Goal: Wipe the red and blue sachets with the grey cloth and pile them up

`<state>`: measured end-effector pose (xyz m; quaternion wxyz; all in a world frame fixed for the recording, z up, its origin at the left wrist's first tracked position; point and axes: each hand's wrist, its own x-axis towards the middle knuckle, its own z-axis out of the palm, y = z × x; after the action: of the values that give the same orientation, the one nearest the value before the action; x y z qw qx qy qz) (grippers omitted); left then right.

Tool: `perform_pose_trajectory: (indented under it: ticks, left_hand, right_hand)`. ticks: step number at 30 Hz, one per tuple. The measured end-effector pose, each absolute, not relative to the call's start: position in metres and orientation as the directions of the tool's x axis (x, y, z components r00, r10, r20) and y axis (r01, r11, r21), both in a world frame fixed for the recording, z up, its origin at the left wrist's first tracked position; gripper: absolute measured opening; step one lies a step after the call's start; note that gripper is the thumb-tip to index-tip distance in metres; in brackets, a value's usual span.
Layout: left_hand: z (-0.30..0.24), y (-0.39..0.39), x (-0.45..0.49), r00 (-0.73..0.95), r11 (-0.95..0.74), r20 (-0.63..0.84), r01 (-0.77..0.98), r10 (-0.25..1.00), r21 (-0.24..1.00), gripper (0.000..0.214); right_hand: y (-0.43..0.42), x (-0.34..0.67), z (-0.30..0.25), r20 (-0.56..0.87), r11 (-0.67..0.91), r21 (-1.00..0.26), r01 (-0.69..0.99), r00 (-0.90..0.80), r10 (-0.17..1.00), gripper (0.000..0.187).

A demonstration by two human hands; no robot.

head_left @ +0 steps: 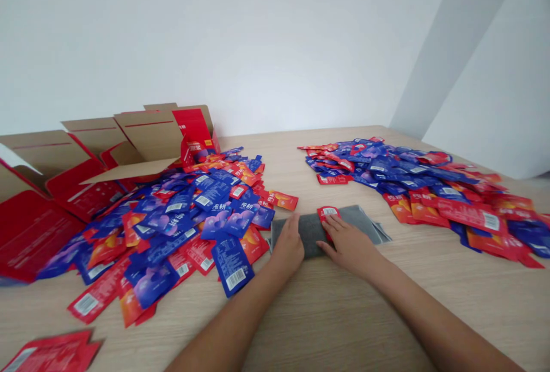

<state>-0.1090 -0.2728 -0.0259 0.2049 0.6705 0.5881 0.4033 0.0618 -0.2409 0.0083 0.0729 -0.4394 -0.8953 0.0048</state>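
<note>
A folded grey cloth (361,220) lies on the table in front of me, and a red sachet (329,211) with a white barcode label rests on it. My right hand (349,241) is laid over the sachet, fingers stretched out and thumb apart, covering its lower part. At the cloth's left end, my left hand (287,249) is closed with bent fingers on the cloth; the fingertips are partly hidden. Nearest to the left hand is a blue sachet (232,263) with its barcode side up, at the edge of the left pile.
A large pile of red and blue sachets (172,220) spreads across the left, against opened red cardboard boxes (148,131). Another pile of sachets (429,183) covers the right side. Several red sachets (54,355) lie at the near left corner. A white wall (296,45) stands behind the table.
</note>
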Motion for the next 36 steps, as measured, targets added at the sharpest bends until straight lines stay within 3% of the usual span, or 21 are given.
perform_pose_trajectory:
  ticks: [7, 11, 18, 21, 23, 26, 28, 30, 32, 34, 36]
  left_hand:
    - [-0.024, -0.273, -0.108, -0.025, -0.217, 0.294, 0.618, 0.956, 0.756, 0.060]
    - [-0.026, -0.273, -0.109, -0.012, -0.230, 0.299, 0.610, 0.954, 0.759, 0.061]
    - [-0.021, -0.274, -0.111, 0.007, -0.280, 0.335, 0.567, 0.942, 0.775, 0.059]
    - [-0.012, -0.274, -0.111, -0.025, -0.279, 0.356, 0.571, 0.934, 0.772, 0.038]
    - [-0.006, -0.276, -0.111, -0.067, -0.261, 0.358, 0.563, 0.932, 0.784, 0.021]
    - [0.001, -0.279, -0.107, -0.117, -0.191, 0.266, 0.437, 0.957, 0.879, 0.010]
    - [0.004, -0.281, -0.103, -0.116, -0.091, 0.125, 0.258, 0.985, 0.962, 0.010]
    - [0.007, -0.280, -0.098, -0.066, 0.055, -0.049, 0.100, 0.997, 0.993, 0.011]
    - [0.008, -0.279, -0.095, 0.030, 0.194, -0.197, 0.074, 0.980, 0.978, 0.014]
    - [0.008, -0.278, -0.095, 0.073, 0.238, -0.257, 0.195, 0.964, 0.951, 0.025]
    - [0.008, -0.278, -0.097, 0.022, 0.133, -0.154, 0.398, 0.988, 0.908, 0.033]
  right_hand:
    - [-0.260, 0.057, 0.020, 0.081, 0.810, -0.288, 0.511, -0.829, 0.553, 0.059]
    - [-0.257, 0.055, 0.015, 0.145, 0.807, -0.319, 0.496, -0.816, 0.559, 0.064]
    - [-0.246, 0.065, 0.016, 0.304, 0.781, -0.388, 0.489, -0.732, 0.609, 0.044]
    - [-0.246, 0.070, 0.025, 0.407, 0.732, -0.469, 0.494, -0.614, 0.676, 0.037]
    - [-0.246, 0.071, 0.031, 0.475, 0.638, -0.582, 0.504, -0.425, 0.770, 0.035]
    - [-0.244, 0.070, 0.032, 0.506, 0.537, -0.763, 0.359, -0.186, 0.842, 0.057]
    - [-0.241, 0.067, 0.028, 0.516, 0.541, -0.808, 0.234, -0.161, 0.841, 0.065]
    - [-0.238, 0.064, 0.021, 0.512, 0.547, -0.807, 0.221, -0.199, 0.836, 0.064]
    - [-0.237, 0.062, 0.012, 0.497, 0.576, -0.746, 0.334, -0.297, 0.815, 0.058]
    - [-0.237, 0.059, 0.002, 0.477, 0.640, -0.616, 0.459, -0.429, 0.767, 0.048]
    - [-0.239, 0.057, -0.006, 0.447, 0.695, -0.479, 0.537, -0.532, 0.719, 0.043]
